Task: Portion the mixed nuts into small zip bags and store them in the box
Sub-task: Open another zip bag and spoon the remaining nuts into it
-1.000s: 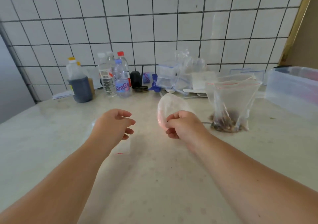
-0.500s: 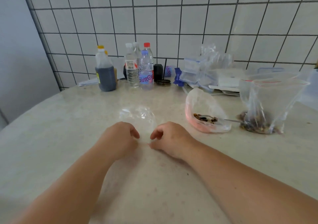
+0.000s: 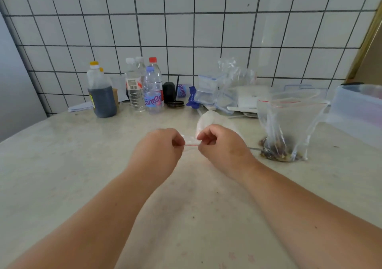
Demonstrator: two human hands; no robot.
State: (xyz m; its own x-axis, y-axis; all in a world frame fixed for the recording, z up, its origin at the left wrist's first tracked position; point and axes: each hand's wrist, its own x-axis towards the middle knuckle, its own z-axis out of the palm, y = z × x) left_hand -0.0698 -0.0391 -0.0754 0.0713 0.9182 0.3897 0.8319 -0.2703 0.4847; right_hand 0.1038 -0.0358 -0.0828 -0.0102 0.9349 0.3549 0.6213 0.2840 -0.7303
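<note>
Both hands are raised just above the table [image 3: 62,165], near its middle. Left hand [image 3: 163,146] and right hand [image 3: 219,144] each pinch one end of the red zip line of a small zip bag [image 3: 191,142], fingers curled, with the strip stretched between them. The rest of this bag is clear film and hard to trace; a pale rounded form directly behind the right hand may belong to a second small bag [image 3: 208,117], but the view does not settle this.

Right of the hands, apart from them, a large zip bag [image 3: 289,124] stands upright with its mouth open. Mixed nuts [image 3: 279,150] lie in its bottom. A thin metal handle [image 3: 255,149] shows at its base, pointing toward the right hand.

At the far right edge sits a translucent plastic box [image 3: 357,111].

Along the tiled wall stand a dark-liquid bottle [image 3: 101,95], a group of water bottles [image 3: 144,90], a small black object [image 3: 168,93], and a heap of clear bags [image 3: 221,90].
</note>
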